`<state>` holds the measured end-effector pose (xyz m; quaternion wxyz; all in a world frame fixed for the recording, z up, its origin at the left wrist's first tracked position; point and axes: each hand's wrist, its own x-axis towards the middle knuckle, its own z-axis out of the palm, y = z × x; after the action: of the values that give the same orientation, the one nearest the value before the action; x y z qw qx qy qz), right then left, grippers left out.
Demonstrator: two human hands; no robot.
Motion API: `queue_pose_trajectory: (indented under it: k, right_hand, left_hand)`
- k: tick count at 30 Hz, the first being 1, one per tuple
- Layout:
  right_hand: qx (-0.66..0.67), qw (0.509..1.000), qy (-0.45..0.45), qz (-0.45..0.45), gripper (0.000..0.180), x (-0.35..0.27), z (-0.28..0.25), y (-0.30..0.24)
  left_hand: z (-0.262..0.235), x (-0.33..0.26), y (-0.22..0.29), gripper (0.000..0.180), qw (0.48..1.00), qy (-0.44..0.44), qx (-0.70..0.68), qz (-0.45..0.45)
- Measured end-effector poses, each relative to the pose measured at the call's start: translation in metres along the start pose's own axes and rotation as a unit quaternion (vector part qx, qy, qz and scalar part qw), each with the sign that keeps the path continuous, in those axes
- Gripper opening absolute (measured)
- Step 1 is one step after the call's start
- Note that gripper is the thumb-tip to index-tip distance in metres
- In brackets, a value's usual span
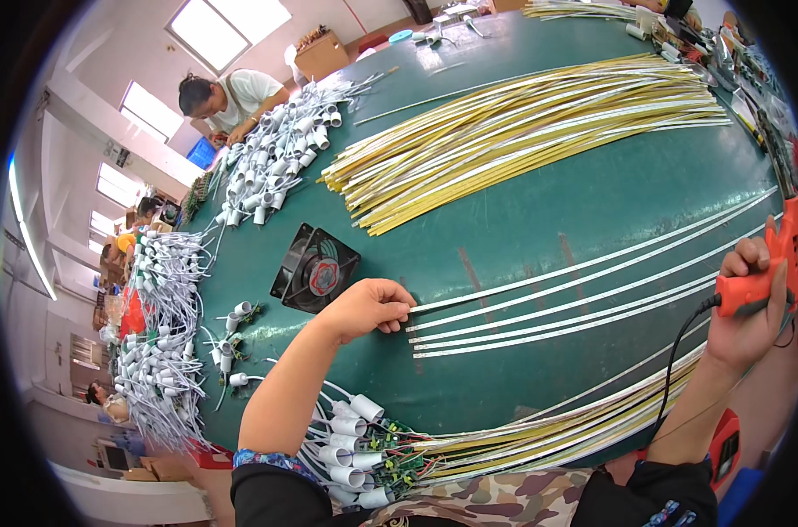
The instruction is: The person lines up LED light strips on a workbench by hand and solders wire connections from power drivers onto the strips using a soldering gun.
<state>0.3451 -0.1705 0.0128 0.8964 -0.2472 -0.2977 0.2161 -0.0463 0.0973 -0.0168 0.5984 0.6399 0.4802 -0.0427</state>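
My left hand (364,309) pinches the left end of the farthest of several thin white strips (539,333) laid side by side on the green table. They look like LED strips, and their left ends line up beside my fingers. At the right, my right hand (743,329) is wrapped round an orange gun-shaped tool (754,285) with a black cord (674,369), held over the strips' right ends. The tool's tip is hard to make out. Close to my body lie white cylindrical caps (348,426) with green circuit boards (403,457), wired to yellow and white strips (539,443).
A black fan (316,269) stands left of my left hand. Beyond the strips lies a large bundle of yellow and white strips (522,132). Piles of white wired caps (280,158) cover the table's left side, where a person (232,105) works. Tools (724,53) crowd the far right.
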Motion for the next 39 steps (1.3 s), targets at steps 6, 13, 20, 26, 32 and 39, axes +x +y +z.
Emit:
queue_pose_trajectory:
  k: [6,13,20,26,32,39]
  right_hand:
    - [0.013,1.0,-0.005,0.015,0.055,0.0,-0.003,-0.001]
    - [0.023,1.0,0.002,0.016,0.055,0.0,-0.001,0.001]
    - [0.0,1.0,0.015,0.009,0.056,0.001,0.001,0.005]
    - [-0.027,0.999,0.027,-0.007,0.058,-0.002,0.006,0.005]
    - [-0.021,0.999,0.03,-0.004,0.058,-0.001,0.005,0.005]
    - [-0.019,0.999,0.031,0.004,0.057,0.0,0.012,0.01]
  left_hand:
    - [0.006,0.001,0.01,0.009,0.989,0.006,0.146,0.009]
    - [0.007,0.011,0.032,0.018,0.946,-0.001,0.324,-0.015]
    - [-0.012,0.028,0.036,0.021,0.915,0.092,0.373,0.124]
    - [-0.038,0.084,0.051,0.012,0.72,0.396,0.533,0.204]
    - [-0.044,0.106,0.059,0.011,0.68,0.364,0.609,0.182]
    - [-0.045,0.129,0.06,0.011,0.685,0.35,0.596,0.23]
